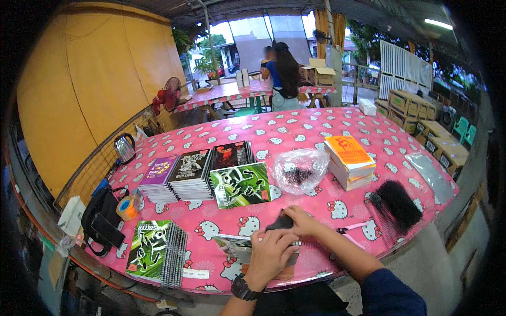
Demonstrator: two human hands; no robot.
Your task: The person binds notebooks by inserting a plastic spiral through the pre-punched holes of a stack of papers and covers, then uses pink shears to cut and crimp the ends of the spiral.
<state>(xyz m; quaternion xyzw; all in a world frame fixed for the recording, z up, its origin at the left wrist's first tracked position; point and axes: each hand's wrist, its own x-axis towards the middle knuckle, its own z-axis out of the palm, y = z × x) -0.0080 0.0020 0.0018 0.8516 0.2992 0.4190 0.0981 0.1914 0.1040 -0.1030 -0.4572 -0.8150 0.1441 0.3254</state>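
My left hand [271,253], with a black watch on its wrist, bends its fingers over the top of a notebook [232,243] tilted up at the table's near side. Just beyond it, my right hand [301,222] is closed on a small black piece [281,221] at the notebook's far edge; its kind is unclear. Most of the notebook is hidden by my hands. Pink-handled pliers [352,228] lie beside my right forearm. A green soccer-cover notebook [240,185] lies ahead, and a stack of matching spiral-bound notebooks [150,247] stands at left.
Stacks of purple [158,176] and black notebooks [191,169] stand at far left. A clear plastic bag [300,171], orange-topped book pile [349,158] and black coil bundle [401,205] lie further right. A black bag [103,221] and tape rolls [128,207] border the left edge. A person [283,71] sits beyond.
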